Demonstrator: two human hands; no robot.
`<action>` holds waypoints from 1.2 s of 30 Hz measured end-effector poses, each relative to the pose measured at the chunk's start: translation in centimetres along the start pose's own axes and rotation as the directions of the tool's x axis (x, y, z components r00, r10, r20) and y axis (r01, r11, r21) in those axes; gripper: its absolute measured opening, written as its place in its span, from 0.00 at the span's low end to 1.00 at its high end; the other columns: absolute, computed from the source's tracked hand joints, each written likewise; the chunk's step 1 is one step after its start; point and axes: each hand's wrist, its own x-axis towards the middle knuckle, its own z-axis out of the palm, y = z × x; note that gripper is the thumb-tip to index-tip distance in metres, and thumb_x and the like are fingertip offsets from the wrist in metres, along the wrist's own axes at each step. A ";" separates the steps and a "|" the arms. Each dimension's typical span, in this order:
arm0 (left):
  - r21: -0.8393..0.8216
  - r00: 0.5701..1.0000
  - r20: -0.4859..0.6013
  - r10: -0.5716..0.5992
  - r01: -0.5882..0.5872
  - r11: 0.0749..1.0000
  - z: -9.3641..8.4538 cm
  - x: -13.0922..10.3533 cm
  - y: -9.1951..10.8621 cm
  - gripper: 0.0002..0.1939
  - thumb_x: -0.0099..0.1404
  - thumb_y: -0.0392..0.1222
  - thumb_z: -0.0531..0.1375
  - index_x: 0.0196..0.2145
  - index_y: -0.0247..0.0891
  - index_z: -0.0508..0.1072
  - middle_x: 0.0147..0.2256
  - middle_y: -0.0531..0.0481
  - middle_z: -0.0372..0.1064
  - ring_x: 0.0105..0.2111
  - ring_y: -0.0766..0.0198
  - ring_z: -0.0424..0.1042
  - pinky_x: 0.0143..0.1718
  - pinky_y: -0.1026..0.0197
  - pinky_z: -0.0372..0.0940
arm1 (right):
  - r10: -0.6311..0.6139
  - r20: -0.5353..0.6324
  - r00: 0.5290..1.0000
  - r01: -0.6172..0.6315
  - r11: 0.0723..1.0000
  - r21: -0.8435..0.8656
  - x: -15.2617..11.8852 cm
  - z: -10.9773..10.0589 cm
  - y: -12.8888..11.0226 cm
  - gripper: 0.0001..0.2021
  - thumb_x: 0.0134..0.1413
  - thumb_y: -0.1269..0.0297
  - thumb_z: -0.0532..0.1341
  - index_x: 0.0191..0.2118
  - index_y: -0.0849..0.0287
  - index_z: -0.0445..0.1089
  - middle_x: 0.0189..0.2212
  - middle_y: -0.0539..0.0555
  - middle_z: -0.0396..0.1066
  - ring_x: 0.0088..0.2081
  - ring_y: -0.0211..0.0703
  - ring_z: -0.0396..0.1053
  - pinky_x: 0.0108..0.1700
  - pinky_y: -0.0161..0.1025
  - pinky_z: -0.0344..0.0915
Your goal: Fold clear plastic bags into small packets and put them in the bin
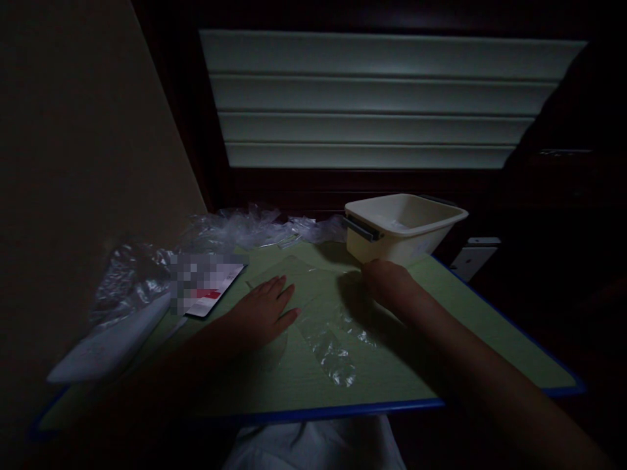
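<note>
A clear plastic bag point(326, 343) lies spread and wrinkled on the green table top point(392, 385). My left hand point(262, 310) rests palm down on its left part, fingers stretched and slightly apart. At the far right edge of the film, my right hand point(386, 281) is closed, its knuckles up, just in front of a cream plastic basin point(386, 248). The film's edge runs up to these curled fingers, which seem to pinch it; the fingertips themselves are mostly hidden. Dim light makes the film's outline hard to follow.
Crumpled clear plastic point(230, 228) lines the table's back edge and left side. A printed package point(215, 294), partly blurred out, lies left of my left hand, near a white sheet-like item point(108, 346). Beyond the table's right edge is a white device point(473, 258). A louvred panel point(367, 98) stands behind.
</note>
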 end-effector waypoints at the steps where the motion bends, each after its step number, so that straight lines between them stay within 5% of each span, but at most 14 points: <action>1: -0.001 1.000 -0.001 0.001 -0.001 1.000 0.0 0.0 0.0 0.26 0.71 0.49 0.47 0.58 0.27 0.60 0.59 0.31 0.54 0.60 0.48 0.55 0.57 0.50 0.56 | 0.003 -0.018 1.000 -0.003 1.000 0.007 -0.1 -0.2 -0.2 0.14 0.61 0.61 0.58 0.49 0.61 0.66 0.46 0.57 0.68 0.42 0.45 0.69 0.43 0.47 0.69; 6: -0.008 1.000 -0.020 -0.002 0.001 1.000 0.2 0.0 0.0 0.25 0.70 0.48 0.48 0.57 0.27 0.61 0.59 0.31 0.55 0.60 0.48 0.55 0.58 0.50 0.55 | -0.161 -0.143 0.977 0.177 0.978 0.107 -0.5 -0.2 -2.9 0.16 0.64 0.67 0.49 0.51 0.68 0.66 0.47 0.66 0.70 0.46 0.50 0.70 0.45 0.43 0.66; 9: -0.005 0.999 -0.043 0.001 -0.002 1.000 0.3 -0.1 0.0 0.24 0.70 0.48 0.48 0.56 0.28 0.63 0.59 0.31 0.56 0.60 0.48 0.55 0.57 0.50 0.56 | -0.335 -0.182 0.925 0.363 0.920 0.151 -1.0 1.5 -4.9 0.23 0.65 0.59 0.48 0.60 0.68 0.57 0.58 0.66 0.59 0.58 0.48 0.59 0.56 0.39 0.58; 12: -0.005 0.998 -0.064 0.004 -0.004 1.000 0.4 -0.1 0.0 0.24 0.71 0.49 0.47 0.56 0.28 0.63 0.58 0.31 0.56 0.59 0.49 0.56 0.57 0.50 0.56 | -0.408 -0.170 0.897 0.434 0.886 0.164 -1.4 3.6 -5.8 0.30 0.64 0.52 0.48 0.62 0.72 0.53 0.62 0.70 0.52 0.63 0.55 0.48 0.61 0.48 0.50; 16: -0.015 0.997 -0.082 0.001 -0.002 1.000 0.7 -0.1 0.0 0.24 0.71 0.48 0.48 0.57 0.28 0.62 0.59 0.31 0.56 0.59 0.49 0.57 0.57 0.49 0.57 | -0.395 -0.164 0.904 0.420 0.891 0.172 -1.6 5.3 -4.3 0.34 0.63 0.46 0.43 0.64 0.72 0.50 0.63 0.72 0.47 0.64 0.59 0.44 0.61 0.55 0.46; 26: -0.072 0.996 -0.087 -0.008 0.001 0.997 0.9 -0.1 0.0 0.25 0.70 0.48 0.48 0.57 0.27 0.61 0.58 0.29 0.55 0.59 0.47 0.57 0.57 0.48 0.56 | -0.259 -0.119 0.958 0.276 0.949 0.153 -3.2 6.5 3.9 0.34 0.64 0.47 0.40 0.64 0.73 0.48 0.64 0.70 0.45 0.65 0.56 0.43 0.61 0.59 0.45; 31: -0.079 0.995 -0.095 -0.022 0.015 0.997 1.1 0.0 0.0 0.26 0.70 0.50 0.47 0.57 0.28 0.60 0.59 0.31 0.55 0.59 0.49 0.56 0.57 0.49 0.55 | -0.279 -0.167 0.946 0.304 0.941 0.148 -3.7 5.5 4.1 0.29 0.64 0.52 0.44 0.60 0.71 0.57 0.60 0.70 0.55 0.62 0.57 0.53 0.59 0.55 0.53; 34: -0.086 0.994 -0.106 -0.034 0.025 0.996 1.2 0.0 0.2 0.26 0.70 0.50 0.48 0.57 0.27 0.61 0.59 0.30 0.55 0.59 0.48 0.57 0.57 0.49 0.55 | -0.274 -0.250 0.929 0.317 0.937 0.149 -3.3 3.8 3.1 0.24 0.64 0.59 0.45 0.56 0.72 0.62 0.56 0.71 0.62 0.55 0.57 0.64 0.55 0.50 0.61; 36: -0.093 0.992 -0.114 -0.046 0.036 0.995 1.3 0.1 0.4 0.26 0.70 0.50 0.48 0.57 0.27 0.61 0.59 0.29 0.55 0.59 0.47 0.57 0.57 0.47 0.55 | -0.274 -0.304 0.912 0.332 0.930 0.157 -2.7 2.9 1.8 0.25 0.63 0.60 0.45 0.58 0.74 0.60 0.55 0.72 0.62 0.55 0.58 0.62 0.56 0.51 0.60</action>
